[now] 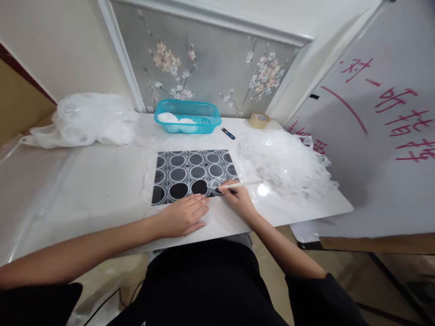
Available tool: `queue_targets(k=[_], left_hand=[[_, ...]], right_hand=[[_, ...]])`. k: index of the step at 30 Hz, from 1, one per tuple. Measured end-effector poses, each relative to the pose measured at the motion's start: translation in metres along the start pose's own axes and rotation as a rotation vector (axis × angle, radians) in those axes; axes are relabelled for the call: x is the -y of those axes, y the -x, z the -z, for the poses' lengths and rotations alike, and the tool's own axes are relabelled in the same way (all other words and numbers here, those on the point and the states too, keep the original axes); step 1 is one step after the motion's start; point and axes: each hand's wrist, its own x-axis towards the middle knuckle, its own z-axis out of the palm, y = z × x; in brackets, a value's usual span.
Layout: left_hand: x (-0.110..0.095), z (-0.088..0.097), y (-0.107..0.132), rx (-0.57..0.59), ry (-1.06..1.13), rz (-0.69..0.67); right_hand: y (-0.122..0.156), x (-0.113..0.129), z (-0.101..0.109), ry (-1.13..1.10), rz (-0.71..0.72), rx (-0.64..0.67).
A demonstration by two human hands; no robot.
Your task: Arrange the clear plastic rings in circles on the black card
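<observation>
A black rectangular board (178, 190) lies on the table under a see-through sheet patterned with pale oval rings. My left hand (186, 215) rests flat at the board's near edge, fingers stretched out, holding nothing. At the board's near right corner, my right hand (239, 199) pinches a slim white pen-like tool (243, 184). The tool's tip end is by a ring in the bottom row, and its other end points right. A small clear ring-shaped piece (215, 183) shows beside the right fingertips; whether it is loose cannot be made out.
On the right spreads a heap of translucent ring-patterned sheets (282, 163). A white bundle (91, 118) sits at the far left. Along the back stand a blue basket (188, 128) with white round pieces, small thread snips (228, 133) and a tape roll (259, 120). A whiteboard (367, 181) leans at right.
</observation>
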Motion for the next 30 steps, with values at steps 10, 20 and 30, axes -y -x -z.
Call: queue_targets(k=[10,20,30], left_hand=[[0.005,-0.022,-0.027,0.015,0.037,-0.011],[0.006,-0.023,-0.028,-0.022,0.115,0.017],[0.008,-0.021,-0.024,-0.1,0.212,0.033]], right_hand=[[-0.002,-0.002,0.005,0.028,-0.022,0.046],[0.011,-0.006,-0.003,0.291,0.148,0.045],[-0.038,-0.015,0.07,0.58,0.111,-0.526]])
